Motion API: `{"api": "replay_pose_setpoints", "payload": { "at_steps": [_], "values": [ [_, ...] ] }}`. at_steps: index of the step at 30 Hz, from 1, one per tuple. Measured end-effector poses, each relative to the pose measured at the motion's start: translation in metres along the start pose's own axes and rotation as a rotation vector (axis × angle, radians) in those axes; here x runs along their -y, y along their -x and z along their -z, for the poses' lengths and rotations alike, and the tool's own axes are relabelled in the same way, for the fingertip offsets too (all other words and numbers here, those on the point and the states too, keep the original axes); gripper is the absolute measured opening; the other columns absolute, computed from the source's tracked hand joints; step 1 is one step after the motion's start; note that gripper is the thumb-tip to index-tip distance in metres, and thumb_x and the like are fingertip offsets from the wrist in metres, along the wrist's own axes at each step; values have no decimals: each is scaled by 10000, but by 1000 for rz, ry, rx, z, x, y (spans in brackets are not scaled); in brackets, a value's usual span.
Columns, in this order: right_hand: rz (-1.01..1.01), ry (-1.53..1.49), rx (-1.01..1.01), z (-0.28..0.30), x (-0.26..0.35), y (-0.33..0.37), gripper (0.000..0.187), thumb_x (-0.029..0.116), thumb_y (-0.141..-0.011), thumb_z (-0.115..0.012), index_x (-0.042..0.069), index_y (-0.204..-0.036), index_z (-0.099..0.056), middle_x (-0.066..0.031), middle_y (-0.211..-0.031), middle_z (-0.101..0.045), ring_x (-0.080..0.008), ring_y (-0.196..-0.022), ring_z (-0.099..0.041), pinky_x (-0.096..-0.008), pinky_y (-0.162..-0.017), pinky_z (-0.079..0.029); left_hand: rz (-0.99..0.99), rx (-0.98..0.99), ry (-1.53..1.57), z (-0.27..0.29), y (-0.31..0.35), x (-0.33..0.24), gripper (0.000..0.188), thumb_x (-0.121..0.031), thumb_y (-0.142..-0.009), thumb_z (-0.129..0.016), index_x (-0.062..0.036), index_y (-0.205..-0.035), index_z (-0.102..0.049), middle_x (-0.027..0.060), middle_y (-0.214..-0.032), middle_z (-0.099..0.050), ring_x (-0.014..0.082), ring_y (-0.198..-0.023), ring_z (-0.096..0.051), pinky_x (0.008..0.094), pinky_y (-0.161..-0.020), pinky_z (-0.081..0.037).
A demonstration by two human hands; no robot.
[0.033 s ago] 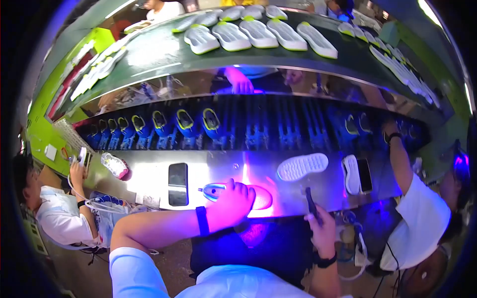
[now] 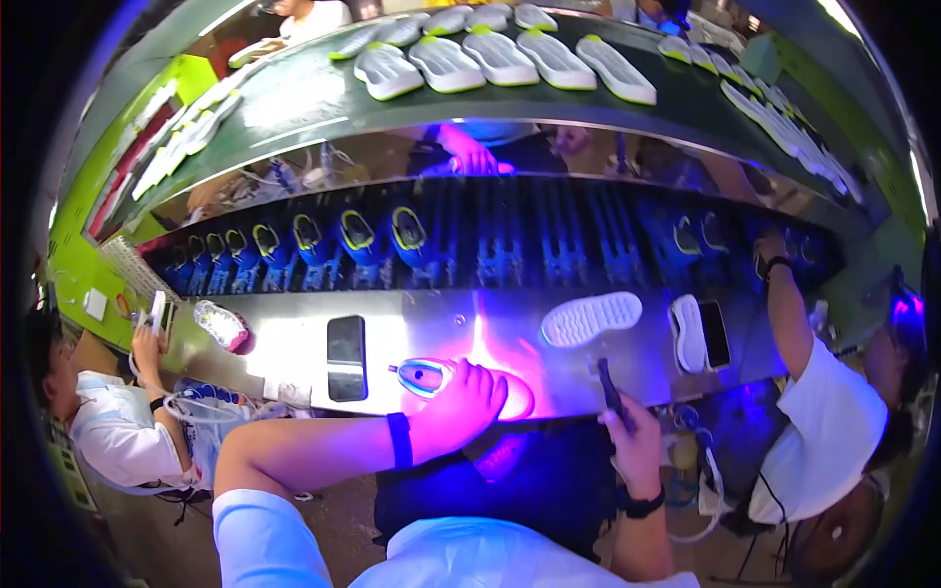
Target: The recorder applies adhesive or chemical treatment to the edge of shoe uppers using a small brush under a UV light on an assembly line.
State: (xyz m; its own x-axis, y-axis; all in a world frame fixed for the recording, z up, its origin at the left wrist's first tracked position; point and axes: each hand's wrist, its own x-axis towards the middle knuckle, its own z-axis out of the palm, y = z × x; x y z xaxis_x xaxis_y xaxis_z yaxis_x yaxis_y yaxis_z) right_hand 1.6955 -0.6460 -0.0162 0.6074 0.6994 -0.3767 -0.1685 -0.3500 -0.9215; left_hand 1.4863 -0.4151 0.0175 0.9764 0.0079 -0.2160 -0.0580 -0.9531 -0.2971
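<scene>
My left hand (image 2: 466, 400) is closed over the middle of a shoe upper (image 2: 517, 395) at the front edge of the metal bench. Its opening points left and its toe right, all of it lit pink and violet. In my right hand (image 2: 635, 438) is a slim dark stick-like tool (image 2: 609, 384), held upright to the right of the shoe; its tip is too small to identify. A white shoe sole (image 2: 591, 319) lies tread up on the bench beyond that tool.
A phone (image 2: 346, 358) lies left of the shoe; another phone (image 2: 718, 334) and a white sole (image 2: 689, 334) lie right. Behind runs a dark rack (image 2: 505, 240) with several shoes, below a green belt (image 2: 294, 103) carrying soles. Co-workers sit at left (image 2: 127, 421) and right (image 2: 833, 441).
The whole view has shifted slightly, so bench and rack appear a little higher and further left. Both hands keep their holds on the shoe upper and the dark tool.
</scene>
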Motion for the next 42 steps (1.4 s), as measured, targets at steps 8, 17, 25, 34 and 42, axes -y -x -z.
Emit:
{"api": "replay_pose_setpoints", "payload": {
  "at_steps": [8,17,25,34,42],
  "values": [
    [294,206,96,7,40,7,370,7,-889,-752,-24,-1256,-710,-179,-1170,-763,-238,-1086,-738,-331,-968,-538,184,-406,539,29,22,27,543,-198,-797,-716,19,-1287,-623,140,-1055,-685,299,-948,-680,444,-895,-532],
    [453,383,360,-38,15,-21,383,39,-891,-763,17,-1271,-719,-179,-1120,-760,-266,-1013,-741,-371,-900,-555,535,-477,714,24,95,-81,790,-384,-785,-858,49,-1359,-531,254,-1362,-598,431,-1312,-579,646,-1169,-375],
    [255,279,486,-85,-6,-36,354,96,-960,-737,4,-1299,-700,-166,-1152,-760,-257,-1042,-727,-376,-926,-545,535,-459,753,14,112,-103,694,-280,-844,-809,46,-1386,-524,278,-1429,-577,441,-1371,-551,662,-1187,-325],
    [90,149,522,-78,-15,3,375,131,-970,-745,-3,-1316,-694,-130,-1213,-758,-178,-1101,-695,-354,-983,-534,506,-442,787,10,113,-105,528,-229,-883,-674,37,-1334,-599,239,-1464,-574,397,-1428,-515,660,-1199,-307],
    [88,261,548,-65,1,10,408,175,-998,-721,15,-1370,-670,-16,-1092,-741,-80,-948,-633,-266,-832,-523,451,-423,735,11,112,-104,466,-181,-888,-638,28,-1305,-636,240,-1449,-592,401,-1408,-535,653,-1184,-345]
  ]
}}
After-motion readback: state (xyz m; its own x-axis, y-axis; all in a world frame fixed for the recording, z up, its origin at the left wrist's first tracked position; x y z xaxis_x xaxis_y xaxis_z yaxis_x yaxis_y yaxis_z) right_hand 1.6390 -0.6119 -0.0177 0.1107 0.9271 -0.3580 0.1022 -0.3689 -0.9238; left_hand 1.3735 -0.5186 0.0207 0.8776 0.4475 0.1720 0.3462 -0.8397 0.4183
